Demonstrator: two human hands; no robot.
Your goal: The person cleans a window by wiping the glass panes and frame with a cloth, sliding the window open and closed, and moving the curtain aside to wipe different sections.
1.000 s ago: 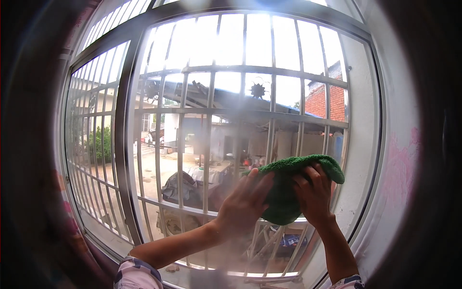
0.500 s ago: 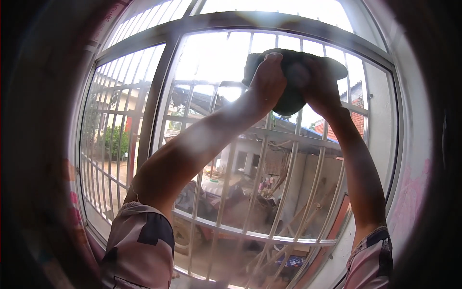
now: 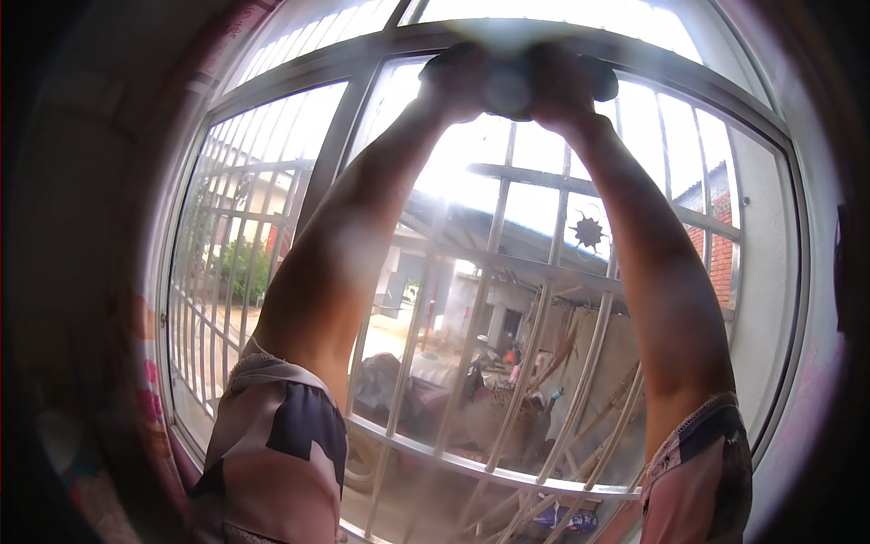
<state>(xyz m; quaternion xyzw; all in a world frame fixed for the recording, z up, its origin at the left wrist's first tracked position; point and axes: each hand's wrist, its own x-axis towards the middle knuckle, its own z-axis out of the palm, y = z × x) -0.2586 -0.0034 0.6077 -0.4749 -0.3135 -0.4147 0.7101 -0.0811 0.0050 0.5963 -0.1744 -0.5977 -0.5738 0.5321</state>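
Note:
Both my arms reach high in front of the window (image 3: 471,172). A dark cloth (image 3: 602,78) is bunched under my hands at the top of the pane, right by the upper frame bar (image 3: 435,38). My left hand (image 3: 457,86) is closed on the left part of the cloth. My right hand (image 3: 560,89) grips its right part, and a dark end sticks out beyond that hand. Shadow and a lens flare blur the fingers and the middle of the cloth.
Metal security bars (image 3: 535,267) stand behind the glass. An upright frame post (image 3: 331,150) divides the window on the left. A white side wall (image 3: 766,208) borders it on the right. Outside are a green bush (image 3: 240,265), a brick wall (image 3: 720,240) and piled clutter.
Both hands have moved up with the cloth, from the upper pane to the top frame bar. The left hand has also shifted left. The view has shifted slightly.

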